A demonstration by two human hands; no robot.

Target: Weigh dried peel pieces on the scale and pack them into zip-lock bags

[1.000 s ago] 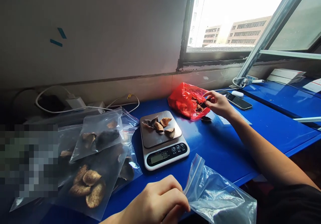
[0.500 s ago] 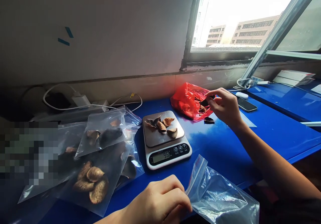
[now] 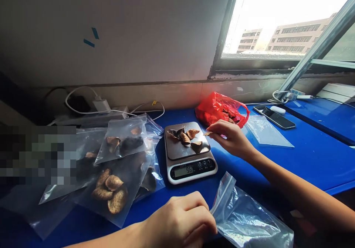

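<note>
My right hand (image 3: 231,137) is closed in a pinch on a dried brown shell-like piece (image 3: 207,133), just off the right edge of the kitchen scale (image 3: 169,166). On the steel plate lie several similar curved dried pieces (image 3: 185,139), and the display reads about 9.6. My left hand (image 3: 185,218), in front of the scale, is closed on the corner of a clear zip bag (image 3: 255,222) that looks empty; its fingertips are partly hidden. Behind my right hand stands a red plastic bag (image 3: 206,107), its mouth showing more dark pieces inside.
Clear zip bags (image 3: 127,200) holding dried pieces overlap on the left of the blue table (image 3: 313,166). A flat clear bag (image 3: 267,133), a phone (image 3: 280,118) and a white case (image 3: 277,110) lie to the right. White cables and a charger (image 3: 101,105) run along the wall.
My right hand has come from the red bag leftward and nearer, to the scale's edge, with a piece in its fingers. My left hand still grips the zip bag. The view has shifted slightly.
</note>
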